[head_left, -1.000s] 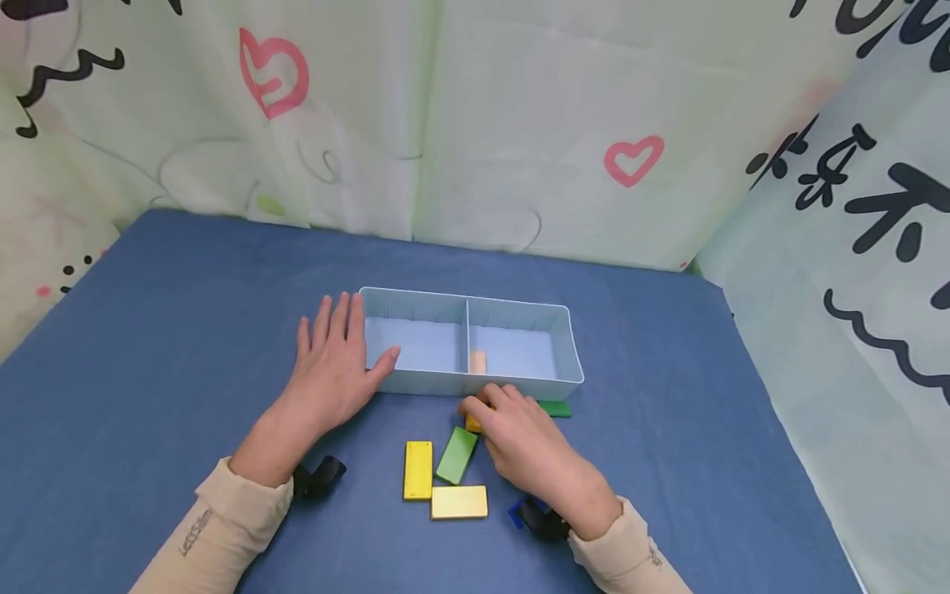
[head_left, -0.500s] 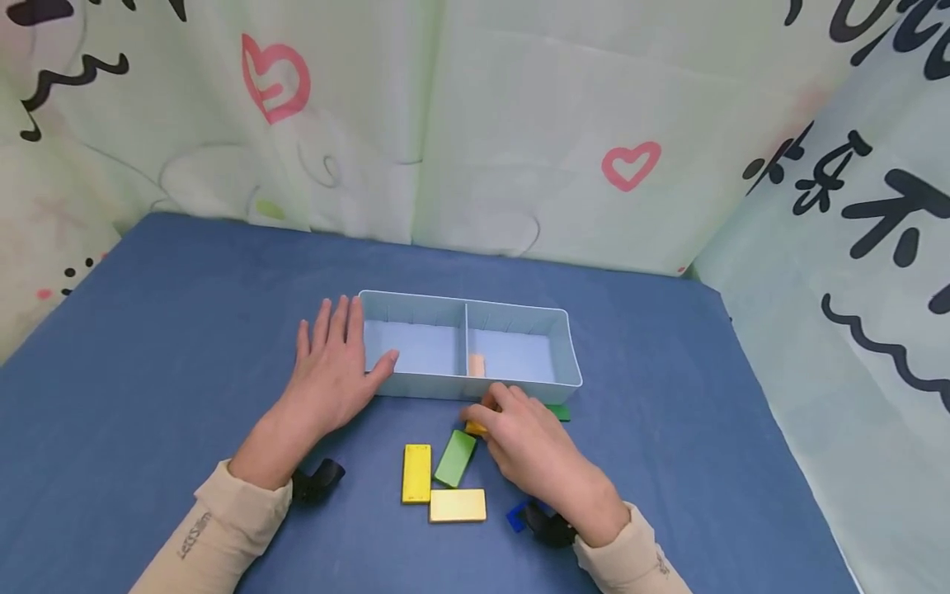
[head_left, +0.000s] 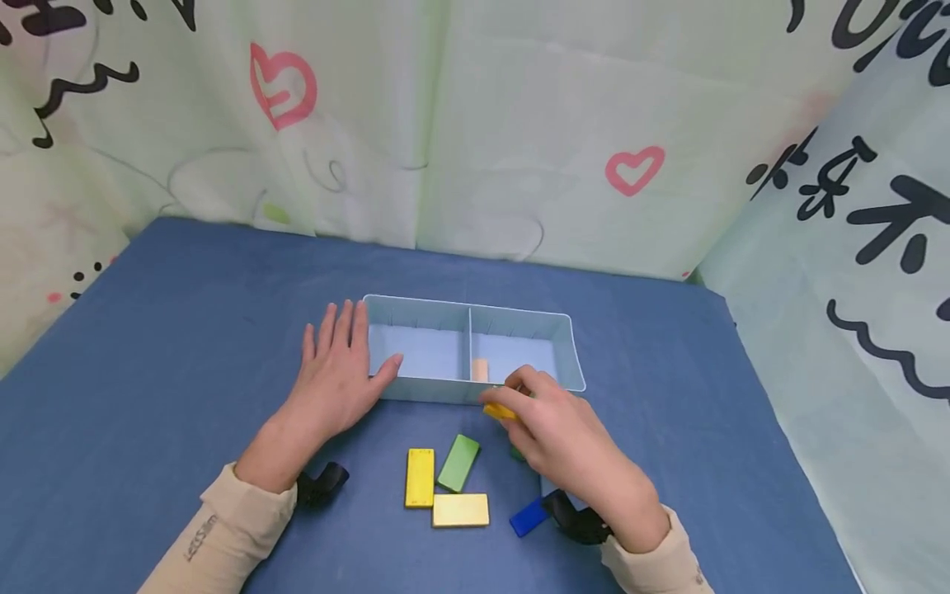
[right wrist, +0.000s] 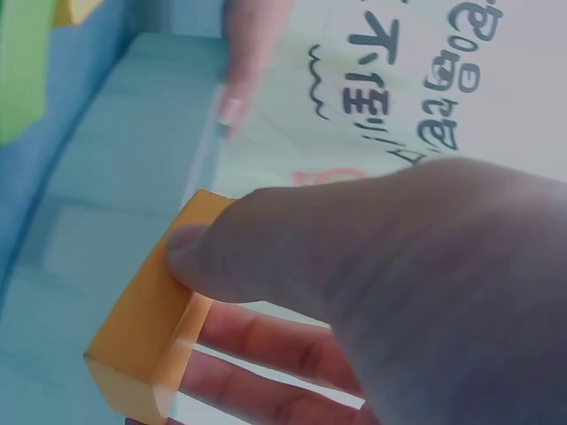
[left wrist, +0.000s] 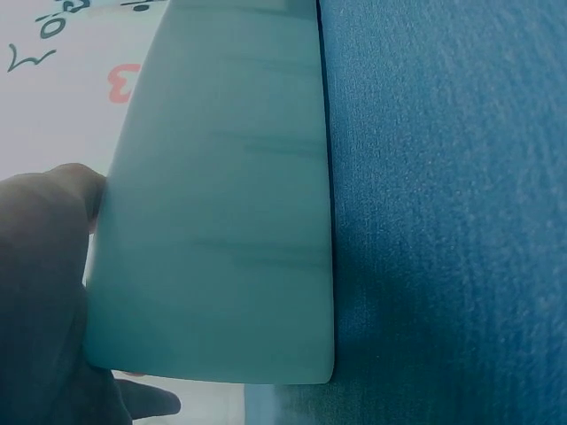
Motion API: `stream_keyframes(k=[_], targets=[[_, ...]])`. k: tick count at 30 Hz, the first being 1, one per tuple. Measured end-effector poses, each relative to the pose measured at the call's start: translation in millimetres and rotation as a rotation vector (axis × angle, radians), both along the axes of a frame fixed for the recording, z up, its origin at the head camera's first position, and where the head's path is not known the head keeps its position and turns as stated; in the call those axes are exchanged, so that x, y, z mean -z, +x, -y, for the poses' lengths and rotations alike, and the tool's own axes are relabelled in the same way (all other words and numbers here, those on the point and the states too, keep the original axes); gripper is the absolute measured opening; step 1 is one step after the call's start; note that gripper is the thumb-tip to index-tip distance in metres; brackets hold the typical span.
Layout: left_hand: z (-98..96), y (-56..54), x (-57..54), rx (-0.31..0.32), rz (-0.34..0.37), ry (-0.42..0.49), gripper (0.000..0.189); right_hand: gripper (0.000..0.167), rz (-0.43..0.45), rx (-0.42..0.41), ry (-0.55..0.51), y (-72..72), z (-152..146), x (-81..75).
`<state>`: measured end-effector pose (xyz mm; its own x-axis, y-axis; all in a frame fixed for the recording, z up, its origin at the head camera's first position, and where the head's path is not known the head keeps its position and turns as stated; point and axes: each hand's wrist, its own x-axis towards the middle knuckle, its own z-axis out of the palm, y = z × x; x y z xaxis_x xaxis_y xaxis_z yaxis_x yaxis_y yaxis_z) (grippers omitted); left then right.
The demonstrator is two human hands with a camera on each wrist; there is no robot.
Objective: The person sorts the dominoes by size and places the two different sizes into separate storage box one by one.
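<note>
My left hand (head_left: 334, 375) rests against the left end of a pale blue two-compartment box (head_left: 426, 389). Its fingers lie straight, with the thumb at the near rim. In the left wrist view the outer wall of the box (left wrist: 221, 195) fills the middle, beside the hand (left wrist: 44, 283). My right hand (head_left: 575, 441) pinches an orange block (head_left: 499, 410) between thumb and fingers, just in front of the box's near wall. The right wrist view has the thumb on the orange block (right wrist: 142, 323) and fingers on its other side. A peach block (head_left: 480, 370) is in the right compartment by the divider.
On the blue cloth (head_left: 223, 346) before the box lie a yellow block (head_left: 420, 478), a light green block (head_left: 458, 463) and a pale yellow block (head_left: 460, 511). A blue block (head_left: 529, 517) and a dark green piece (head_left: 517, 453) are partly hidden by the right arm. Printed curtains (head_left: 519, 107) hang behind.
The right hand has picked the orange block up off the cloth and moved slightly right and toward the box. More of the blue block shows. The left hand stays at the box.
</note>
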<state>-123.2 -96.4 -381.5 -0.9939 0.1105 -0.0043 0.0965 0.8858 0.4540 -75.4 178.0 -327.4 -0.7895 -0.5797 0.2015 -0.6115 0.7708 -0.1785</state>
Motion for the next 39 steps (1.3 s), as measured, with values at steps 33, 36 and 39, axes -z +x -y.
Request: stream_keyframes(k=[33, 36, 39], targets=[[-3.0, -1.3, 3.6, 0.003, -0.019, 0.000, 0.090, 0.036, -0.139, 0.116, -0.030, -49.1, -8, -1.4], [-2.1, -1.5, 3.7, 0.001, -0.009, -0.007, 0.090, 0.035, -0.144, 0.107, -0.002, -53.1, -7, 5.3], [-0.6, -1.5, 4.1, -0.003, -0.009, -0.013, 0.091, 0.034, -0.135, 0.107, 0.006, -56.1, -6, 10.1]])
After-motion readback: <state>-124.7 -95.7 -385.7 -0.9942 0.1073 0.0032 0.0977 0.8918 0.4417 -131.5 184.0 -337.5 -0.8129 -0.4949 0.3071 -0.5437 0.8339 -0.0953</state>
